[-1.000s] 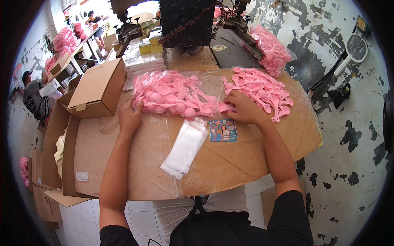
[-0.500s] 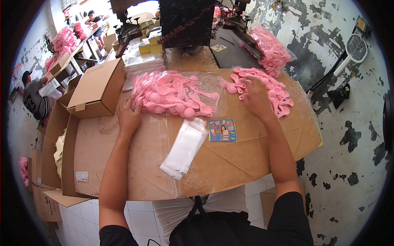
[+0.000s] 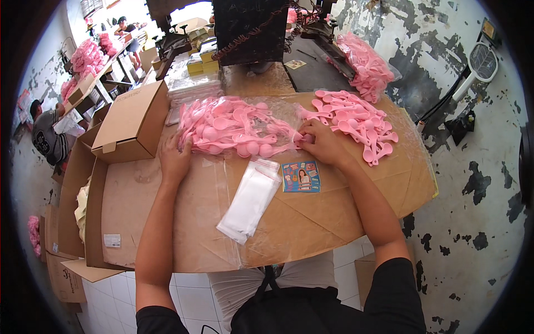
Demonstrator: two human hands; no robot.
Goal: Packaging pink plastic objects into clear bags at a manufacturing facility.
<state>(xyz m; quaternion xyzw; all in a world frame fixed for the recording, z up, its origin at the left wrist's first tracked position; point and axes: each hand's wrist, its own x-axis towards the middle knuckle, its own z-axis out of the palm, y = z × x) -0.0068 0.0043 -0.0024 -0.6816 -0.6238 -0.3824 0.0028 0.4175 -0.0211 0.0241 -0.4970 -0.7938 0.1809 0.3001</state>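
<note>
A clear plastic bag (image 3: 261, 114) full of pink measuring spoons (image 3: 225, 123) lies across the cardboard-topped table. At its left end, my left hand (image 3: 174, 154) is closed on the plastic. My right hand (image 3: 322, 143) is at the bag's right end, fingers pinched on the plastic edge next to a spoon; the fingertips are partly hidden. Loose pink spoons (image 3: 361, 122) form a pile just beyond and right of that hand. In front of the bag rest a stack of clear plastic sleeves (image 3: 250, 200) and a small blue printed card (image 3: 301, 177).
A closed cardboard box (image 3: 130, 119) stands at the left, beside an open carton (image 3: 95, 206). A black machine (image 3: 250, 33) rises at the back. Another bag of pink spoons (image 3: 367, 69) sits at the back right. Two people work in the far left background.
My right hand has moved left and nearer, from the loose spoon pile to the bag's right end. Spoons at that end have shifted. My left hand stays in place.
</note>
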